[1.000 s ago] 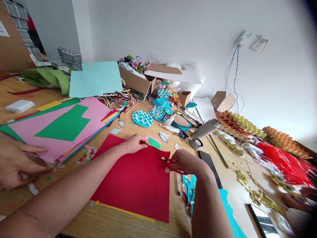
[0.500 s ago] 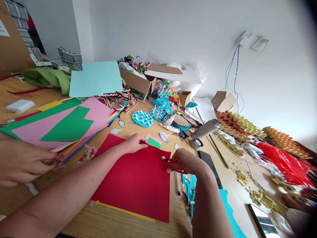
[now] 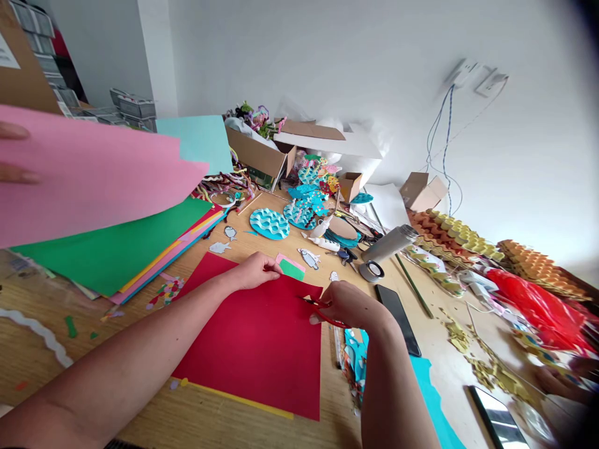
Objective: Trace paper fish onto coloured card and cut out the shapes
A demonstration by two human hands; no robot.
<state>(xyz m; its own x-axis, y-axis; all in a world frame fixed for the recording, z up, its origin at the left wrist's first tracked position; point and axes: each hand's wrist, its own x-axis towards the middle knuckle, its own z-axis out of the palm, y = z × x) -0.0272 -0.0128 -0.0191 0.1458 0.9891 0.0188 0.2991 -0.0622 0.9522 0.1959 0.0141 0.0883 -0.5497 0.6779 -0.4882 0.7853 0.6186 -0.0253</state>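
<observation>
The left hand (image 3: 256,272) lies across the far part of a large rectangular sheet of deep red paper (image 3: 248,343), thumb and index fingertip closed on its far edge; this pinch probably steadies the paper against the pull of cutting. The right hand (image 3: 345,304) is closed around a pair of small scissors with red handles and dark blades (image 3: 320,305). The blades point toward the left hand and enter the sheet near its far right corner; their spread is too small to judge. A notch shows at the blades, and the strip beyond it stands slightly raised, which likely gives the lower blade room.

The red sheet lies between the two forearms, mostly nearer the body than either hand. A yellow paper edge (image 3: 243,401) shows beneath its near side, on a wooden table (image 3: 337,390) that seems to serve as flat support.

Just beyond the left fingertips lie small rectangles of pink and green paper (image 3: 291,269). Farther out, between the two hands, is a grey-white fish-shaped cutout (image 3: 309,258), apparently kept off the sheet to leave the cutting line free. A flat black phone (image 3: 397,319) lies to the right of the right hand; crumpled turquoise scraps (image 3: 358,358) lie on its near side. Well left of the left hand, a co-worker's fingers (image 3: 17,176) lie against a raised pink paper sheet (image 3: 103,178); their grip cannot be told.
</observation>
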